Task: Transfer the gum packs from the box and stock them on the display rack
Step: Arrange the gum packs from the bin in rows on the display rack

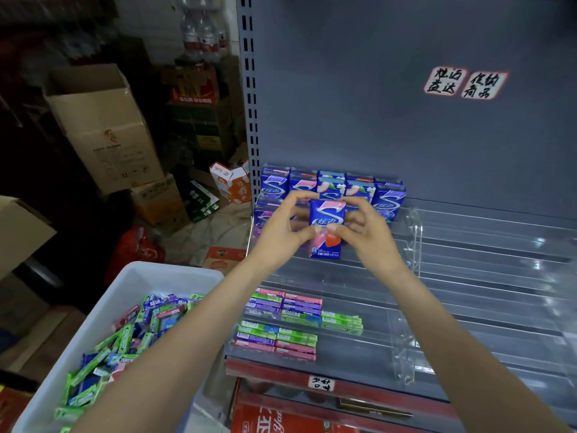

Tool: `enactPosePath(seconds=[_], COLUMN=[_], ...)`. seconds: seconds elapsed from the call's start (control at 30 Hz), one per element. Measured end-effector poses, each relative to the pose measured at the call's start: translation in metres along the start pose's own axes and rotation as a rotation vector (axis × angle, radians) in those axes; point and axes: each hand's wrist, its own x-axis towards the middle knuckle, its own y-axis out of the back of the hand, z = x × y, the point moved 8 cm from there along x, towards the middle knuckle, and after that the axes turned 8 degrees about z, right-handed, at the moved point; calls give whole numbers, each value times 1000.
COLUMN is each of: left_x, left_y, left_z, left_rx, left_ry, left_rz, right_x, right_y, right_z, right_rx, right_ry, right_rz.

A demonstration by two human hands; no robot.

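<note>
Left hand: left hand reaches over the rack, thumb and fingers curled on the left edge of the blue gum pack.
Right hand: right hand pinches the same pack from its right edge, thumb at the front, fingers behind.
Held pack: upright, blue with a large white S and a pink lower part, raised above the clear tiers of the display rack, just in front of the stocked row.
Back row: blue upright packs stand side by side against the grey back panel, at the rack's left end.
Front tiers: slim packs in pink, green and purple lie flat in short rows near the rack's front edge.
Box: white bin sits lower left, beside the rack, holding a loose heap of green, blue and pink gum packs.
Labels: two handwritten stickers on the back panel; one small tag on the red front rail.
Surroundings: cardboard cartons stacked on the floor at left.
</note>
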Motion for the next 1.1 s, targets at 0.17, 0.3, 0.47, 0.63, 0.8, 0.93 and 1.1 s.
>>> enactPosePath(seconds=[0.17, 0.3, 0.47, 0.63, 0.8, 0.93, 1.1], left_x=[10, 15, 17, 16, 14, 15, 10], left_y=[18, 17, 14, 15, 14, 12, 11], left_z=[8, -2, -10, -8, -10, -11, -11], left_rx=[848, 1160, 1225, 1217, 1200, 1208, 1203], left_ry=[-320, -356, -326, -339, -335, -336, -336], left_rz=[103, 15, -33, -26, -1, 24, 74], right_x=[5, 8, 8, 7, 2, 0, -9], right_y=[28, 25, 9, -3, -9, -20, -35], right_z=[21, 25, 31, 33, 28, 31, 37], right_rx=[-38, -112, -295, -388, -427, -564, -433], right_ry=[-27, 13, 72, 48, 48, 36, 37], right_rz=[197, 232, 242, 234, 224, 145, 124])
